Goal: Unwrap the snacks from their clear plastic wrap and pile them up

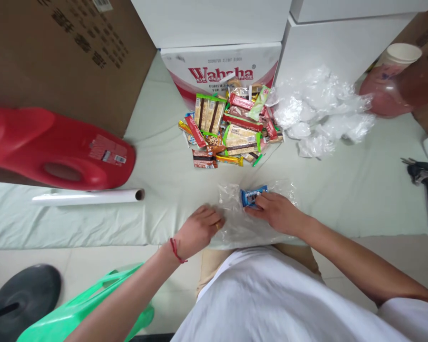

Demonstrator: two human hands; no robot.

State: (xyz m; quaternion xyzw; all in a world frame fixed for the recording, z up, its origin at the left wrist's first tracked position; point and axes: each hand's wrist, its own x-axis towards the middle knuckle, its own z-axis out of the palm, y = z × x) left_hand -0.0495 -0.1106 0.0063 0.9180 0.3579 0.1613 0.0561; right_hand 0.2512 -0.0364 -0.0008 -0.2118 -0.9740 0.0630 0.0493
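Observation:
A sheet of clear plastic film [231,232] lies spread on the cloth near the table's front edge. On top of it is a small blue snack packet [250,195], gripped at its right side by the fingers of my right hand [276,211]. My left hand [199,229], with a red string bracelet at the wrist, rests at the film's left edge. Its fingers are curled in, closed at that edge; the fingertips are partly hidden. Beyond the film is a pile of wrapped snack bars and biscuits [240,137].
Crumpled clear plastic wraps [317,114] lie right of the pile. A Wahaha carton [221,61] stands behind. At left are a red jug [74,156] and a white roll [89,197]. A pink container [385,90] and black-handled tool [423,166] sit right. A green basket [92,299] is below.

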